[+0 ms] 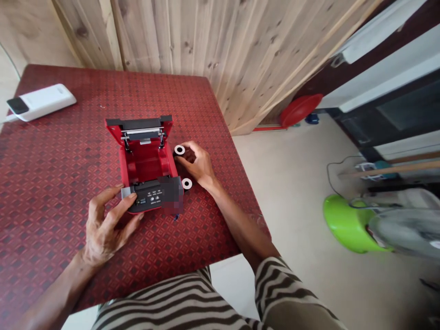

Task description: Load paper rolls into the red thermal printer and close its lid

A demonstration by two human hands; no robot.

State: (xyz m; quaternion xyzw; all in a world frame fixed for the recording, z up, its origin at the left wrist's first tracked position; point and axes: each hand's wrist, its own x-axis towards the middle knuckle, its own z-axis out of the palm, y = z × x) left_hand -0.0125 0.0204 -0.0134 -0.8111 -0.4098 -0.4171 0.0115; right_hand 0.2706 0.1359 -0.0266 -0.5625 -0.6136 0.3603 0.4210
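Observation:
A red and black receipt printer stands on the table with its lid raised, and its red inner bay shows. My left hand grips its front left corner, fingers on the black button panel and thumb low at the front edge. Beside the printer's right side, my right hand pinches a small roll with a white ring-shaped end and a dark centre. A similar roll lies nearer to me, by the printer's front right corner. Part of the panel is blurred out.
A white power bank with a dark end lies at the table's far left. The red patterned table ends on the right above a pale floor. Wooden boards stand behind it. A green tub and a red basin are further right.

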